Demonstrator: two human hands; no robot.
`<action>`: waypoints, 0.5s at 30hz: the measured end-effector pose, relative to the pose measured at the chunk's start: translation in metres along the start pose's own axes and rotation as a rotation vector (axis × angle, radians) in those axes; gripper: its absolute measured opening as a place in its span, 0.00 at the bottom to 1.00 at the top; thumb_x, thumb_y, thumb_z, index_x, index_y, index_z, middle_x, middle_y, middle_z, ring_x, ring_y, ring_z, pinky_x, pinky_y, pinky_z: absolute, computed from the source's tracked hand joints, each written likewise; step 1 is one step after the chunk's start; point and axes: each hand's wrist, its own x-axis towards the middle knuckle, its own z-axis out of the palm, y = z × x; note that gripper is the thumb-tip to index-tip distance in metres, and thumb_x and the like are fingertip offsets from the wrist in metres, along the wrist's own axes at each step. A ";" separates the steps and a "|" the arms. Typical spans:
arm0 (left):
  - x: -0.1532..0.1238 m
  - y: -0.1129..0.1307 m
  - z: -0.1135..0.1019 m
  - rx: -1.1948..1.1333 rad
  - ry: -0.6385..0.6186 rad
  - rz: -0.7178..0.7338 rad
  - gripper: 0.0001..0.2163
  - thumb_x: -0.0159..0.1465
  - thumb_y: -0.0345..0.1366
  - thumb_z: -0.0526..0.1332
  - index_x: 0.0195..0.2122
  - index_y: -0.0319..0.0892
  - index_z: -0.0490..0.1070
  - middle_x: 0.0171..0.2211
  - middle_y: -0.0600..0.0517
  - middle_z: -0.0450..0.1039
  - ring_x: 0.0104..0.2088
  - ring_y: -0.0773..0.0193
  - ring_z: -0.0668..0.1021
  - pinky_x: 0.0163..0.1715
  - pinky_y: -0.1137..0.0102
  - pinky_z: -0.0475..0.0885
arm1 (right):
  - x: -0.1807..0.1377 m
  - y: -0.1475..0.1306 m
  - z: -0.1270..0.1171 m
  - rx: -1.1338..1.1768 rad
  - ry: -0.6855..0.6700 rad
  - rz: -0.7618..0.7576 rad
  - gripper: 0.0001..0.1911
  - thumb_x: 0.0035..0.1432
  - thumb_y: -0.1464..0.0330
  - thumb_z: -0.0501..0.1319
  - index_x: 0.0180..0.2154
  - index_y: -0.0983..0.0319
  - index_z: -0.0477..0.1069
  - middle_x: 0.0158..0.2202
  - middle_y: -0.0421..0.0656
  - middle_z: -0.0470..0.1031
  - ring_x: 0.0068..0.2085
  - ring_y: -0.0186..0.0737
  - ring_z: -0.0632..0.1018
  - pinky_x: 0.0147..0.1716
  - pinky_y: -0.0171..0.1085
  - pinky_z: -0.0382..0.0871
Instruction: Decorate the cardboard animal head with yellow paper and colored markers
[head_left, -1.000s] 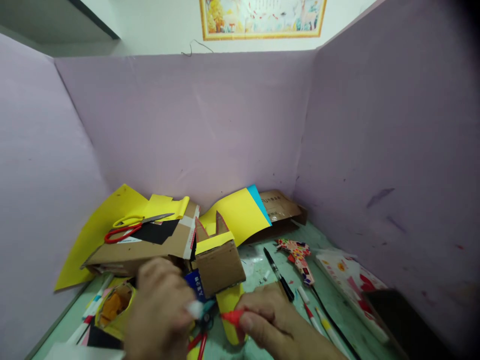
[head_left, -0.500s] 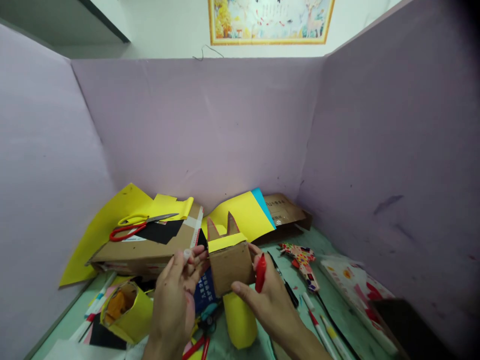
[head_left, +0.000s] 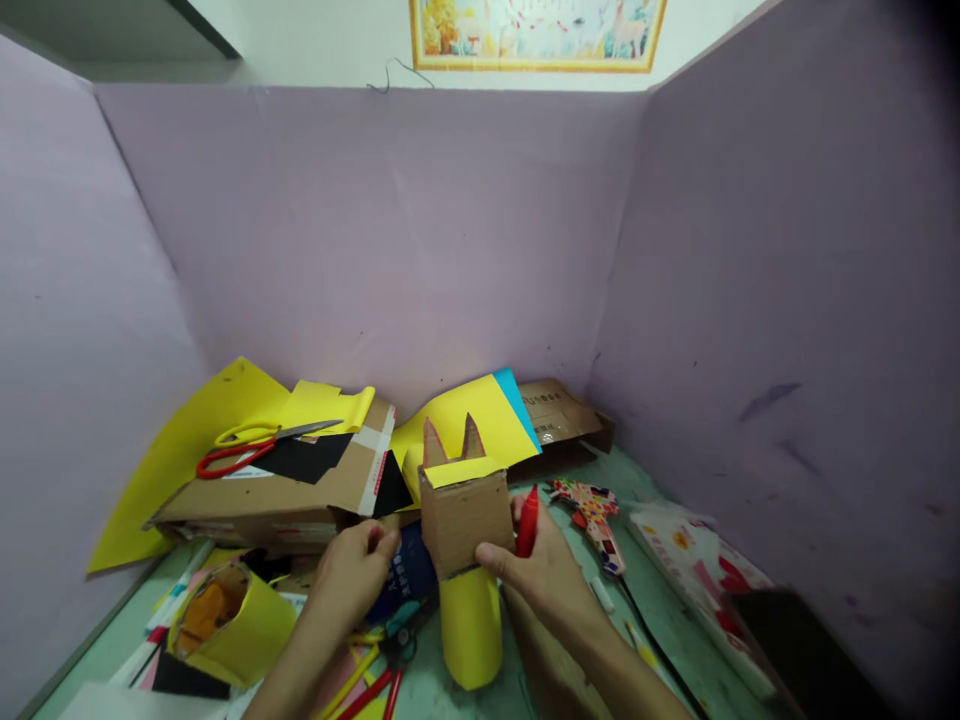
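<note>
My right hand (head_left: pixel 547 570) grips a cardboard figure: a square brown box head (head_left: pixel 469 525) with two pointed, red-edged ears (head_left: pixel 471 437) and a yellow strip across its top edge. A yellow paper tube (head_left: pixel 471 630) stands directly below the box. A red marker (head_left: pixel 528 522) is held upright in the same hand, beside the box. My left hand (head_left: pixel 355 575) is left of the figure, apart from it, fingers curled together; what they hold, if anything, is hidden. Below it lie red-handled pliers or cutters (head_left: pixel 397 650).
Scissors (head_left: pixel 259 443) rest on a flat carton (head_left: pixel 300 500) behind left, among yellow sheets. A yellow-wrapped cup (head_left: pixel 247 630) lies at front left. To the right are a patterned glue gun (head_left: pixel 592 515) with a cord, a plastic-wrapped pack (head_left: pixel 697 580) and a dark slab (head_left: pixel 802 640). Purple panels enclose three sides.
My left hand has drawn away from the box and curled its fingers; the small white cap seen in it no longer shows. The right hand still holds the figure and marker. The view has shifted slightly.
</note>
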 end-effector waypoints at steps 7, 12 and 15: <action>-0.006 0.000 -0.007 0.359 -0.146 0.080 0.09 0.63 0.38 0.60 0.35 0.37 0.72 0.34 0.52 0.74 0.35 0.62 0.77 0.37 0.62 0.73 | -0.001 -0.002 -0.003 -0.115 0.044 0.030 0.29 0.37 0.64 0.71 0.41 0.62 0.62 0.44 0.52 0.75 0.44 0.50 0.77 0.44 0.47 0.70; -0.010 -0.012 0.002 0.333 -0.208 0.120 0.07 0.62 0.37 0.61 0.34 0.38 0.72 0.33 0.53 0.74 0.34 0.63 0.77 0.37 0.63 0.73 | -0.004 -0.006 0.000 -0.132 0.077 0.042 0.28 0.37 0.67 0.69 0.42 0.61 0.62 0.47 0.51 0.74 0.44 0.48 0.77 0.44 0.46 0.70; -0.014 -0.010 0.003 0.227 -0.133 0.158 0.03 0.54 0.28 0.64 0.31 0.40 0.73 0.33 0.50 0.75 0.38 0.55 0.77 0.41 0.58 0.69 | -0.004 -0.007 0.001 -0.161 0.067 0.016 0.29 0.38 0.70 0.68 0.45 0.63 0.63 0.48 0.51 0.74 0.47 0.48 0.75 0.47 0.46 0.69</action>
